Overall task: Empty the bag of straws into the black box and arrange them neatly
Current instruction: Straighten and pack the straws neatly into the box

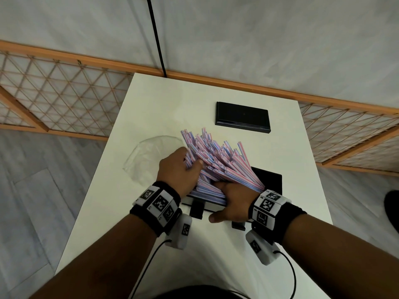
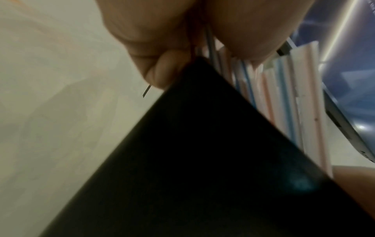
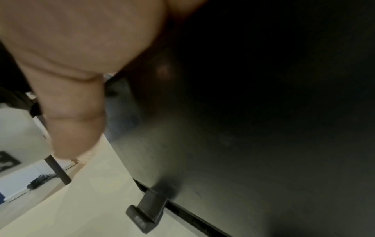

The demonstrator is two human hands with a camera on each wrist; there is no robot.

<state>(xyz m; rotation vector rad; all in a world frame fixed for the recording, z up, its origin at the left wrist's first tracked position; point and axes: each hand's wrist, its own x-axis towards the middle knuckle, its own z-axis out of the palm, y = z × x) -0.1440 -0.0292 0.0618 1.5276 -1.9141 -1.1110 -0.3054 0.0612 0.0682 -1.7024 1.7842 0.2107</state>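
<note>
The striped straws sit in a thick bundle with their near ends down in the black box at the near middle of the white counter. Their long axis runs from the box up and away, and the far ends fan out toward the far left, well above the box rim. Most lie roughly parallel, though the tips are splayed and uneven.

The left hand is on the left flank of the bundle, its fingers curled around the outer straws and the thumb pressed over them. In the left wrist view the fingers pinch straws just at the box's dark edge.

The right hand is at the near end of the bundle, over the near wall of the box, with its thumb stretched left along that wall. Whether its fingers grip the straws or the wall, I cannot tell. The right wrist view shows only that thumb beside the box's black side.

A clear plastic bag lies flat on the counter's left edge, just beside the left hand. The black lid lies flat farther back, well apart from the box.
</note>
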